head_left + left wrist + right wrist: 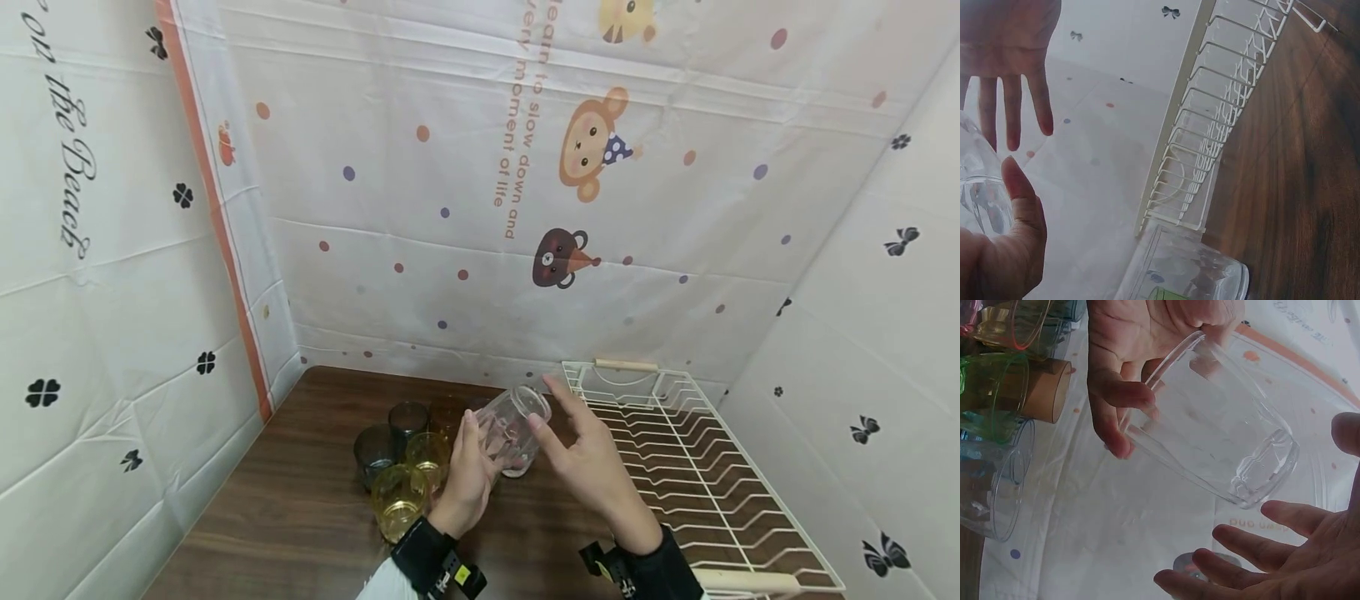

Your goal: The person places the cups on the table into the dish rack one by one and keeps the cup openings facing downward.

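Printed white sheeting, a wooden table, a wire rack and 1 clear glass in hand

White sheets printed with cartoon animals and dots wall in the far and side edges; below them lies the dark wood table, with a cream wire dish rack along its right side. Left of the rack, near the table's middle, stands a cluster of small tinted cups, amber and grey. Above and just right of the cluster, the left hand grips a clear ribbed glass near its rim, fingers curled round it, holding it tilted with its base toward the far right. The right hand is spread with straight fingers just beside the glass's base; whether it touches cannot be told
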Tool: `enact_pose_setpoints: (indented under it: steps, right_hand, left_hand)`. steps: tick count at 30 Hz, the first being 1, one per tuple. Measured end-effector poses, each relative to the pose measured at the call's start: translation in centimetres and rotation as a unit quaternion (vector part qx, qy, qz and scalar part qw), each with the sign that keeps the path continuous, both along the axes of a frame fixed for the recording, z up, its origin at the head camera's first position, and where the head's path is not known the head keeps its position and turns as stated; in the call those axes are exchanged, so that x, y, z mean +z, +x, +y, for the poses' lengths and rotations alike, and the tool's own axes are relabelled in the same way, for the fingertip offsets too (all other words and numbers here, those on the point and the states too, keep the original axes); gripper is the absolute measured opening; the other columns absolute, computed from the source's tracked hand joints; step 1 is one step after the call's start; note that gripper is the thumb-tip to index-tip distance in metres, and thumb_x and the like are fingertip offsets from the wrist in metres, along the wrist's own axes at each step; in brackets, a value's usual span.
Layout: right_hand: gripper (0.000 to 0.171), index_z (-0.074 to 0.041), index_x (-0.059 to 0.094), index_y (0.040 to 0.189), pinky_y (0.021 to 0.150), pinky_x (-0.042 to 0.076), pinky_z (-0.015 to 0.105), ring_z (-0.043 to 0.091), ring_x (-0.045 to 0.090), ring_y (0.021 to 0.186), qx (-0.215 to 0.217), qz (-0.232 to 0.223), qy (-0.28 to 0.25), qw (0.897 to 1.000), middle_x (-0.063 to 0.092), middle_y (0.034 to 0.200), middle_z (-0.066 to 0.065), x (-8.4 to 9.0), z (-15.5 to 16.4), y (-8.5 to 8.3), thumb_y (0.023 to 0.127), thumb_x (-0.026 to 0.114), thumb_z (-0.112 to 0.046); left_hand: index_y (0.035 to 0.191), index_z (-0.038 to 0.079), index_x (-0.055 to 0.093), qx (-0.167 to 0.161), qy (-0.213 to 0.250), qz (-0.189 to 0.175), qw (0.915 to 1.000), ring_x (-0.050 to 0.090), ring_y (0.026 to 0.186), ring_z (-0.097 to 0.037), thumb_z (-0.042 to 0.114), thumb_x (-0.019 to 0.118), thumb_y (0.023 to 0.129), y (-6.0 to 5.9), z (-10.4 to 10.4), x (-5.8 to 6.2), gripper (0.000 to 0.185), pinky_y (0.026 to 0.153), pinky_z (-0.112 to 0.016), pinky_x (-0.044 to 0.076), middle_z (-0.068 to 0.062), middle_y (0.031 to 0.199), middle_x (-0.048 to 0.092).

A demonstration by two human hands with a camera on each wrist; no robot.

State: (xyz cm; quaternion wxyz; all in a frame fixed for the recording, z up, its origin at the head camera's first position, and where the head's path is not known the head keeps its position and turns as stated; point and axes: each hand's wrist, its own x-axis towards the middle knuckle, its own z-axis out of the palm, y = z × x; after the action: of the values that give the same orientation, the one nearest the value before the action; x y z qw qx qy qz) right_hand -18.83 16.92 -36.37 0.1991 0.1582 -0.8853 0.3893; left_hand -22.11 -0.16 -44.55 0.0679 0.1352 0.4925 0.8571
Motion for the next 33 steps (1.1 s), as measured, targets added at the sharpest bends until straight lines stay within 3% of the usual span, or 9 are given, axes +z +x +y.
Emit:
enact_pose_setpoints:
  steps: [7,13,16,22,27,33]
  right_hand:
    - [0.073,-0.021,0.046,0.162,0.106,0.056,0.057,0.035,0.065,0.136,0.020,0.001,0.008,1.000,0.055,0.161,0.013,0.0,-1.0,0.0,0.098,0.078,-0.034]
    - [0.075,-0.019,0.047,0.162,0.093,0.064,0.043,0.037,0.065,0.134,0.033,0.004,0.012,0.999,0.052,0.162,0.014,0.0,-1.7,0.0,0.096,0.082,-0.028]
    - [0.076,-0.022,0.047,0.162,0.086,0.065,0.036,0.035,0.066,0.131,0.029,0.006,0.016,0.999,0.053,0.161,0.014,0.0,-1.9,0.0,0.095,0.083,-0.026]
    - [0.076,-0.025,0.048,0.161,0.092,0.064,0.038,0.034,0.065,0.134,0.019,0.016,0.024,0.999,0.057,0.156,0.012,0.1,-2.1,0.2,0.094,0.084,-0.025]
    - [0.076,-0.024,0.049,0.161,0.089,0.064,0.032,0.031,0.068,0.127,0.032,0.018,0.009,0.999,0.060,0.151,0.013,0.2,-2.2,0.2,0.093,0.084,-0.021]
    - [0.076,-0.024,0.049,0.161,0.089,0.065,0.032,0.028,0.071,0.120,0.053,0.031,-0.019,0.998,0.063,0.144,0.013,0.6,-1.9,0.6,0.093,0.083,-0.013]
  left_hand:
    - [0.155,0.009,0.029,0.000,0.014,-0.002,0.9999,0.045,0.156,-0.036,0.064,0.016,0.112,0.0,0.0,0.2,0.071,0.092,-0.029,0.059,-0.021,0.174,0.030]
    - [0.150,0.012,0.034,-0.003,0.011,0.010,0.9999,0.063,0.136,-0.013,0.066,0.014,0.111,0.1,0.0,0.5,0.070,0.091,-0.028,0.061,-0.014,0.163,0.047]
    - [0.150,0.012,0.034,-0.007,0.009,0.020,0.9997,0.066,0.128,-0.009,0.066,0.013,0.111,0.1,0.0,0.5,0.070,0.092,-0.029,0.060,-0.011,0.160,0.051]
    - [0.154,0.009,0.032,-0.015,0.002,0.038,0.9992,0.066,0.132,-0.012,0.066,0.013,0.111,0.1,-0.2,0.5,0.074,0.100,-0.030,0.059,-0.015,0.163,0.049]
    - [0.155,0.008,0.032,-0.016,-0.002,0.043,0.9989,0.064,0.137,-0.018,0.063,0.013,0.112,0.0,-0.4,0.5,0.072,0.101,-0.031,0.060,-0.019,0.164,0.047]
    - [0.159,0.010,0.030,-0.003,-0.040,0.068,0.9969,0.048,0.154,-0.034,0.059,0.011,0.114,-0.1,-0.6,0.7,0.069,0.113,-0.046,0.055,-0.020,0.167,0.041]
